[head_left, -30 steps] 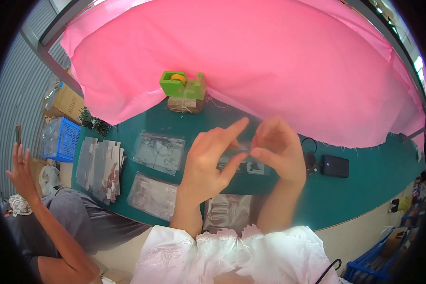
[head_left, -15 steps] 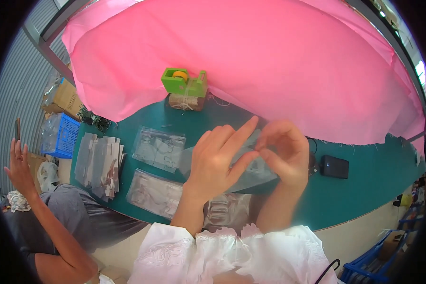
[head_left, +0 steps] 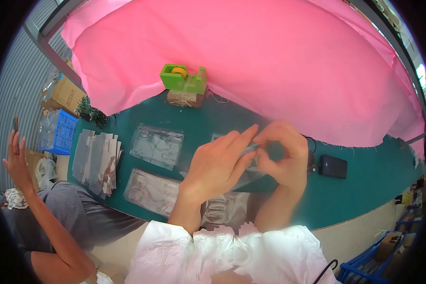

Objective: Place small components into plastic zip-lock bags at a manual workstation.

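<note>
My left hand and my right hand meet above the green table, both pinching a small clear plastic bag between their fingertips. What is inside the bag is hidden by my fingers. Under my wrists lies another clear bag with small items in it. Two more clear bags lie flat on the table to the left of my hands.
A green tape dispenser stands on a small box at the back, under the pink cloth. A stack of packets lies at the table's left end, a black device at the right. A seated person raises a hand at left, near a blue crate.
My hands have come closer together and lowered a little toward the table, still working the clear bag. The person at left keeps the hand raised.
</note>
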### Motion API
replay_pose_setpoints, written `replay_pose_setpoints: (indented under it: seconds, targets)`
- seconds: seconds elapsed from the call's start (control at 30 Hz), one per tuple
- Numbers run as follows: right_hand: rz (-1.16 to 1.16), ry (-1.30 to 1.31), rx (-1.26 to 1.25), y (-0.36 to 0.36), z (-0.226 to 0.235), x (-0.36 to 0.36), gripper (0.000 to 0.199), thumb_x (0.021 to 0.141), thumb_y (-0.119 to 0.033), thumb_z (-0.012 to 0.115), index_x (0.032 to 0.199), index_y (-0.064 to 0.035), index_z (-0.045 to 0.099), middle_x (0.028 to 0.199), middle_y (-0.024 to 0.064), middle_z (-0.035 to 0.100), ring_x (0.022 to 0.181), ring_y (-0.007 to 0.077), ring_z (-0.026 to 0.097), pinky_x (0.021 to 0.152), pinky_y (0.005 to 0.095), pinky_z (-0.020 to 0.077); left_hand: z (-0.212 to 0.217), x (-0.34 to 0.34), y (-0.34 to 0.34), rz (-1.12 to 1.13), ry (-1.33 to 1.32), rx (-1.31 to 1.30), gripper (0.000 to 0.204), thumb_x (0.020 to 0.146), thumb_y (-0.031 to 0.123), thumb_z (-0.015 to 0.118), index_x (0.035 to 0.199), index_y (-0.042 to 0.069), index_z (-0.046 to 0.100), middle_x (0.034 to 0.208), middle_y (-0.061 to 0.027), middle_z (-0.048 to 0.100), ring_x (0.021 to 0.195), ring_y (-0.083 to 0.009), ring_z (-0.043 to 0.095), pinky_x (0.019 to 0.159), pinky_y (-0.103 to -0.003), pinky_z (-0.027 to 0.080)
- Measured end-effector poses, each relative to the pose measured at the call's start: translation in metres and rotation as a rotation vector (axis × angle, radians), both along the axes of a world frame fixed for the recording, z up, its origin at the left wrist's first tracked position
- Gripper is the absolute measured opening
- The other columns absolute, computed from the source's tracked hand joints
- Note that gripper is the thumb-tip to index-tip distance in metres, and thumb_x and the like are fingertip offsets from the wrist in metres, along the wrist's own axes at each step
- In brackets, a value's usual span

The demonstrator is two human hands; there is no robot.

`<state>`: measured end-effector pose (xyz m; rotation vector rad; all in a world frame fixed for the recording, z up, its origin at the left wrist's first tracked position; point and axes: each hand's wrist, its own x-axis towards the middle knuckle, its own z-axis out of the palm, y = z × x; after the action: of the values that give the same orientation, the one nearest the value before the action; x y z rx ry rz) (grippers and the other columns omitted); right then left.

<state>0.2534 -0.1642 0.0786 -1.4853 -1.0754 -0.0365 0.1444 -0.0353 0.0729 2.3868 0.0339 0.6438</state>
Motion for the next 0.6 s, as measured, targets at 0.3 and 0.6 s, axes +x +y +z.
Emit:
replay_pose_setpoints:
  seconds: [0.3, 0.6]
  targets:
    - [-0.022, -0.075, -0.043, 0.0021, -0.0026, 0.0011, 0.023, 0.053, 0.006, 0.060, 0.075, -0.0008, 0.061, 0.072, 0.0063, 0.057, 0.064, 0.0166, 0.055, 0.058, 0.0263, 0.0431, -0.0017, 0.0007, 0.0050, -0.065, 0.056, -0.004, 0.042, 0.087, 0.018, 0.059, 0.128, 0.009, 0.053, 0.089, -0.0088, 0.055, 0.077, -0.0286, 0.060, 0.064, -0.039, 0.048]
    - [0.008, -0.010, -0.056, -0.0003, -0.0016, 0.0020, 0.032, 0.056, 0.005, 0.058, 0.087, 0.0002, 0.065, 0.078, 0.0078, 0.056, 0.067, 0.0151, 0.055, 0.060, 0.0255, 0.0429, -0.0015, 0.0014, 0.0024, 0.007, -0.087, -0.137, 0.064, 0.075, 0.006, 0.068, 0.136, 0.010, 0.050, 0.074, -0.0066, 0.047, 0.061, -0.0184, 0.048, 0.052, -0.031, 0.040]
